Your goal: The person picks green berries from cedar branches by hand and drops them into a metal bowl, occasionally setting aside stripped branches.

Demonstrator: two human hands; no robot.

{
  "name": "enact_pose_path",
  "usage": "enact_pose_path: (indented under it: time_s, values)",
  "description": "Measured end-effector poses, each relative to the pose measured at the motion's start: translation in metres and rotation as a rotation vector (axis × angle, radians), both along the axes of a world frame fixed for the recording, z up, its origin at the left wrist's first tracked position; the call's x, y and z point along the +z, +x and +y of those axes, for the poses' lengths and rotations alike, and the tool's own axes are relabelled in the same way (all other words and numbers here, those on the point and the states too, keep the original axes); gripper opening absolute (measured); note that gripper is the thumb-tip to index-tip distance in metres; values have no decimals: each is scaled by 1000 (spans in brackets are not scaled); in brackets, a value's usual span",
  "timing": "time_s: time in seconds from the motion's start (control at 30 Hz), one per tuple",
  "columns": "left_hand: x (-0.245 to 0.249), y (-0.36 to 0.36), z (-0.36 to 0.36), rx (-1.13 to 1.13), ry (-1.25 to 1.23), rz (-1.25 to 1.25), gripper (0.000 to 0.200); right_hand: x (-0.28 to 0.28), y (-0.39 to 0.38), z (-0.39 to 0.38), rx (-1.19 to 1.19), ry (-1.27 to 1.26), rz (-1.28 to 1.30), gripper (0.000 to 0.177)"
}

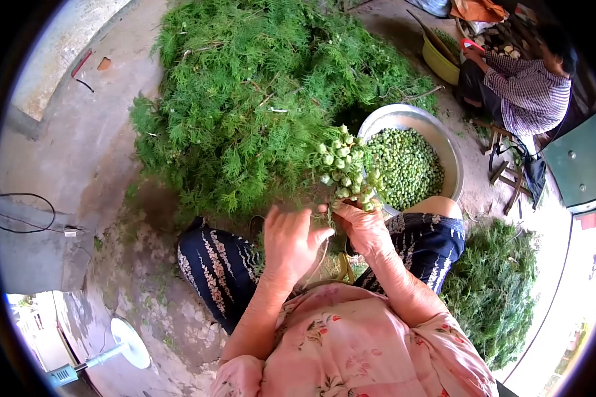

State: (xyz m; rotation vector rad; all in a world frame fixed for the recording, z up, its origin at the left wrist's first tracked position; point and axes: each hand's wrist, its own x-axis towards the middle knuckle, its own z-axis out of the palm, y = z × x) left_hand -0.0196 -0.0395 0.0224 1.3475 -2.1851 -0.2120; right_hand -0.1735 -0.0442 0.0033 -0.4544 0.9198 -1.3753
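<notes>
My right hand [363,228] pinches the stem end of a green conifer sprig heavy with pale green knobbly cones [344,162]. The cones stand up past the fingers, beside the rim of a wide metal basin [451,169]. Many small round green cones [407,165] fill much of that basin. Just left of the sprig is my left hand [288,239], its thumb apart from the fingers and nothing visible in it. Beyond both hands spreads a big heap of feathery green branches [245,99].
Another pile of cut branches [493,291] lies at right. A co-worker [533,89] sits at upper right by a yellow-green basin [438,63]. Near them stands a small wooden stool [510,175]. A white fan [131,343] is at lower left; a black cable [30,231] is at left.
</notes>
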Motion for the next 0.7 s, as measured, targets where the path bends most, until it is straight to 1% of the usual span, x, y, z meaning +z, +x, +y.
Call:
enact_pose_path:
  time_s: [0.03, 0.13, 0.23, 0.27, 0.37, 0.4, 0.5, 0.53, 0.63, 0.67, 0.7]
  values:
    - [-4, 2, 3, -22, 142, 60, 50, 1, -1, 0, 11, 11, -22, 19]
    - [-4, 3, 4, 14, 515, 565, 49, 6, -5, -1, 65, 24, -70, 17]
    - [-17, 3, -8, 39, 407, 665, 46, 9, -2, 1, 100, 12, -17, 16]
    - [-15, 5, -14, 16, 520, 689, 45, 4, -1, 2, 101, 38, 22, 17]
    - [-17, 3, -23, 24, 856, 903, 42, 19, 6, 3, 139, 137, -11, 18]
    - [-5, 3, -26, -29, 1017, 1015, 40, 19, 7, 3, 145, 153, 16, 14]
    - [11, -6, -22, -36, 1047, 1150, 20, 10, 5, 4, 179, 118, -45, 10]
    - [5, -7, -20, 10, 1009, 1135, 20, 9, 7, 5, 171, 129, -13, 7]
    - [6, -12, -18, 14, 981, 1210, 16, -1, 9, 5, 175, 105, 2, 7]
    - [2, -15, -17, 21, 946, 1319, 11, -1, 11, 5, 161, 88, 11, 6]
    - [0, -15, -17, 23, 933, 1312, 12, -2, 12, 5, 165, 56, 41, 6]
